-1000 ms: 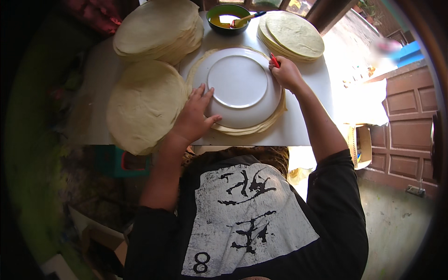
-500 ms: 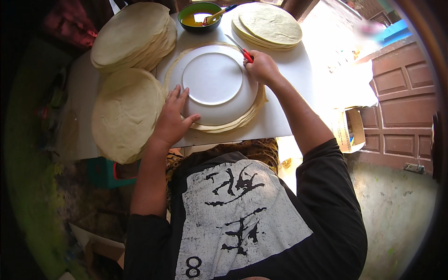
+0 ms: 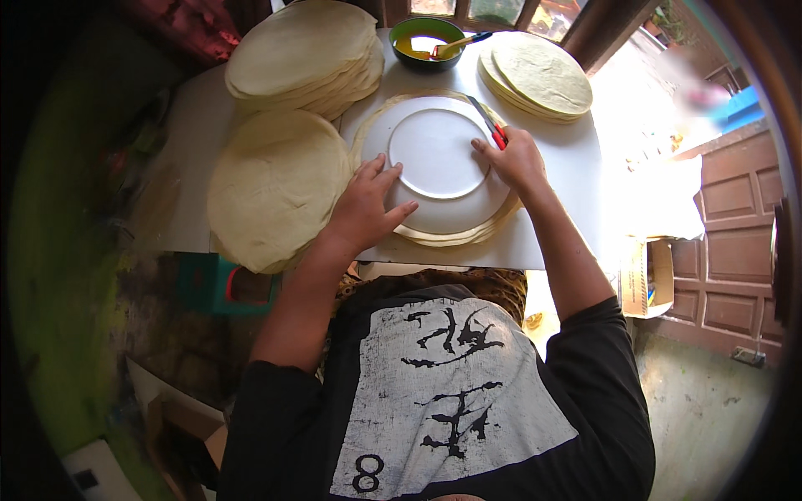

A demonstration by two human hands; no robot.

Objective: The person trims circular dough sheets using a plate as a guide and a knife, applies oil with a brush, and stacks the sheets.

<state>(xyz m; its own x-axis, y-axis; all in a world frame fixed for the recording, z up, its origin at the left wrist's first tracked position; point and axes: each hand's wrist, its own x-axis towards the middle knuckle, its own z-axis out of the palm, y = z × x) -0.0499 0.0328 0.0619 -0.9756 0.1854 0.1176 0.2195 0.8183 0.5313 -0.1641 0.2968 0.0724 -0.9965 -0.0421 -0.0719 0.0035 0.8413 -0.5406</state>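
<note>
Currently, left hand: the left hand (image 3: 365,200) lies with its fingers spread apart on the near-left side of the plate, thumb pointing to the right.
Right hand: the right hand (image 3: 516,159) has its fingers closed around the red handle of a small cutting tool with a grey blade (image 3: 489,123); its thumb reaches out over the plate.
Plate: the upturned round white plate (image 3: 439,154) is between the fingers of both hands, on top of round pale dough sheets (image 3: 455,238), and it hides most of them.
Blade: it points away from the right fingers, along the far-right rim of the plate; I cannot tell if it touches the dough.
Neighbouring stack: a round cream-coloured dough stack (image 3: 276,184) is just left of the left fingers and leaves little room there.
Far stacks: a taller dough pile (image 3: 301,50) is beyond the left fingers; a lower one (image 3: 543,75) is beyond the right fingers.
Bowl: past the blade stands a round bowl, green inside and dark outside (image 3: 418,65), with yellow liquid and a brush (image 3: 458,44).
</note>
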